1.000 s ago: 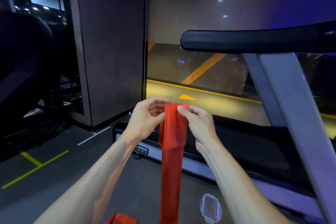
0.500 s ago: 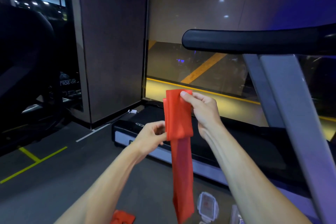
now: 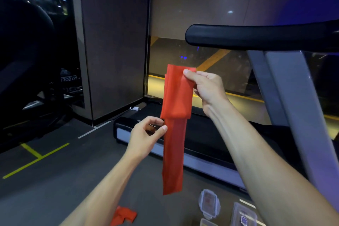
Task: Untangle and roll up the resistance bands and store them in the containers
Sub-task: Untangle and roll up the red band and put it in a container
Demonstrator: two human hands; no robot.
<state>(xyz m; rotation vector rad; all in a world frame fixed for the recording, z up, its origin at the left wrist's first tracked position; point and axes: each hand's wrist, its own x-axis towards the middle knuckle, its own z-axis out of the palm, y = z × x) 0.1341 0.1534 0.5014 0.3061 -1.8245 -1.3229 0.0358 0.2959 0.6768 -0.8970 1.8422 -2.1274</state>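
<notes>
Pinched at its top by the right hand [image 3: 207, 88], the red band [image 3: 175, 124] hangs folded over itself several times, its tail loose toward 6 o'clock. Left hand [image 3: 146, 135] has thumb and fingers curled at the band's left edge below the folds; actual contact cannot be confirmed. Folding appears about half complete. Clear containers [image 3: 209, 202] sit on the floor at 5 o'clock, awaiting it. A second red band [image 3: 124, 214] lies at 7 o'clock.

Treadmill [image 3: 201, 145] standing on dark floor [image 3: 55, 180], black handrail [image 3: 256, 36] reaching across above, grey upright [image 3: 293, 106] rising beside it. Yellow floor lines [image 3: 34, 159] showing at left. Brown wall panel [image 3: 113, 42] standing behind.
</notes>
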